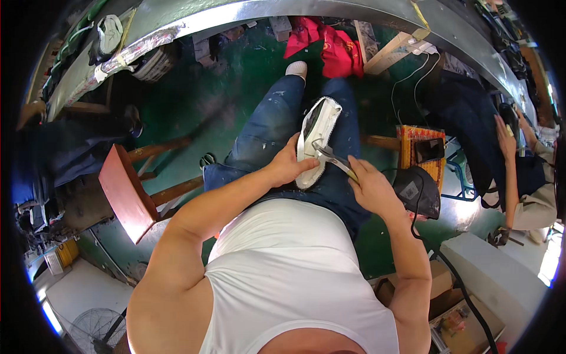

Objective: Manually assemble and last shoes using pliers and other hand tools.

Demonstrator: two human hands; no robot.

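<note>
Sole side up, a shoe (pixel 323 121) with a white stitched rim rests across my thighs, its toe pointing away from me. My left hand (pixel 287 163) is closed around its left side near the heel, thumb over the pale bottom. My right hand (pixel 372 186) grips the handles of metal pincers (pixel 337 161). The pincers' head touches or lies just over the middle of the shoe's bottom; exact contact is hard to make out. My palm hides most of the handles.
A metal-edged workbench (pixel 236 13) curves across the front. Left stands a reddish wooden stool (pixel 125 192); scissors (pixel 207 159) lie by my left thigh. Right are a phone (pixel 429 150) on a woven mat and a black bag (pixel 417 192). A co-worker's hand (pixel 506 138) shows far right.
</note>
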